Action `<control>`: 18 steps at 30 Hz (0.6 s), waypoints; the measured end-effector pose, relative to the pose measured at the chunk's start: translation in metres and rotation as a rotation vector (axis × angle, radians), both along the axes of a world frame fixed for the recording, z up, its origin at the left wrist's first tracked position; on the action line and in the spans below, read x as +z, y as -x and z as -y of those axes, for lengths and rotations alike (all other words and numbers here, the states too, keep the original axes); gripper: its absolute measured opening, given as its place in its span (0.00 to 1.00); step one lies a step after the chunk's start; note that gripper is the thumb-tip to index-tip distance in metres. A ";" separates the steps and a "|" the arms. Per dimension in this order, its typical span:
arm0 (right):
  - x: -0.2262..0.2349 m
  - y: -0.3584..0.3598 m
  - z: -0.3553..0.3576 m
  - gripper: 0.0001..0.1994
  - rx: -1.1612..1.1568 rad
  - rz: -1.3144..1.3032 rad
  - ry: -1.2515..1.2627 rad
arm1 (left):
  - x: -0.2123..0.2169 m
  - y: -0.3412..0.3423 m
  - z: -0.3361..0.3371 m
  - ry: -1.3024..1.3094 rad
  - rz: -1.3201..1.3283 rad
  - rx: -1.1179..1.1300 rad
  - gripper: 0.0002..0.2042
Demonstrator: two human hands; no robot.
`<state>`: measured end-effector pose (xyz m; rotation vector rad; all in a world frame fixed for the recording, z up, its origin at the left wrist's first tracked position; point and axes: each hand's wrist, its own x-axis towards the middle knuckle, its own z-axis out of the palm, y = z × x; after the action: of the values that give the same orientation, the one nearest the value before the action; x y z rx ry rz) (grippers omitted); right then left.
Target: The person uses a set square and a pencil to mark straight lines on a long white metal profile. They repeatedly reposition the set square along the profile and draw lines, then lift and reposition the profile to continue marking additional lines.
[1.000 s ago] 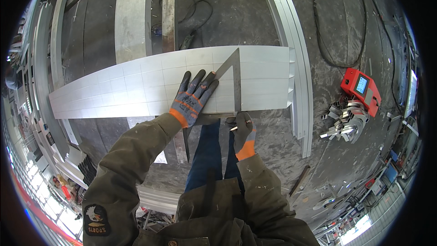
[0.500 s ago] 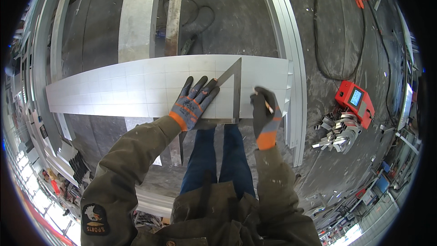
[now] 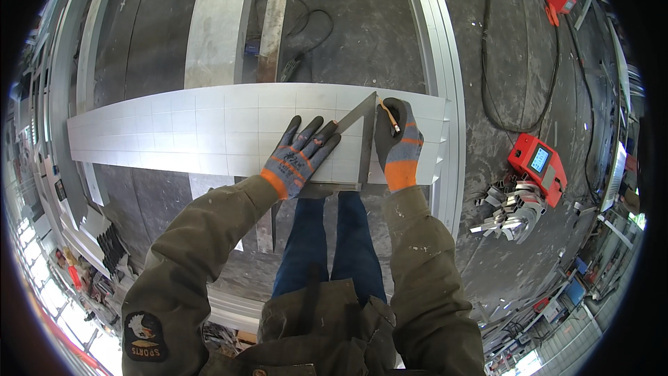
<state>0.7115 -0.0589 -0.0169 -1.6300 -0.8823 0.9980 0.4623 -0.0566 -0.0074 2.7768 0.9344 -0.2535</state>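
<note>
A long pale metal panel (image 3: 243, 125), marked with a grid of thin lines, lies crosswise before me. On its right part rests a metal set square (image 3: 366, 143), its base along the panel's near edge. My gloved left hand (image 3: 300, 153) lies spread on the panel, fingertips at the slanted side of the square. A pencil (image 3: 390, 118) is pinched in my gloved right hand (image 3: 399, 134), just right of the square's upright side. The pencil's tip is close to the square's far corner; whether it touches the panel I cannot tell.
Metal beams (image 3: 223, 21) run away beneath the panel, and long pale profiles (image 3: 442, 42) lie at its right end. Farther right stands a red machine with a screen (image 3: 539, 161), beside a heap of metal offcuts (image 3: 513, 212). A black cable (image 3: 485, 63) loops over the floor.
My right hand has moved away from me, from the panel's near half up beside the square's far corner, with the pencil still in it. My left hand has stayed nearly in place.
</note>
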 end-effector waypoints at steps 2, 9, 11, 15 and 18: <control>-0.008 -0.002 0.006 0.17 0.001 0.003 0.007 | 0.001 0.000 0.000 0.004 -0.004 0.006 0.49; -0.018 0.001 0.088 0.24 0.167 0.493 -0.043 | 0.006 0.000 -0.001 0.062 0.028 0.024 0.48; -0.007 0.008 0.130 0.30 0.195 0.594 -0.029 | 0.007 0.000 -0.002 0.124 0.079 0.050 0.48; 0.013 0.013 0.201 0.22 0.277 0.291 0.237 | 0.007 -0.001 -0.002 0.027 0.037 0.015 0.50; 0.009 0.030 0.228 0.12 0.157 0.033 0.473 | 0.006 0.001 -0.002 0.128 0.109 0.053 0.53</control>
<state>0.6816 -0.2871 -0.0082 -1.9957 -0.8471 1.3685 0.4617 -0.0546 -0.0012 2.6172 0.9290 -0.1467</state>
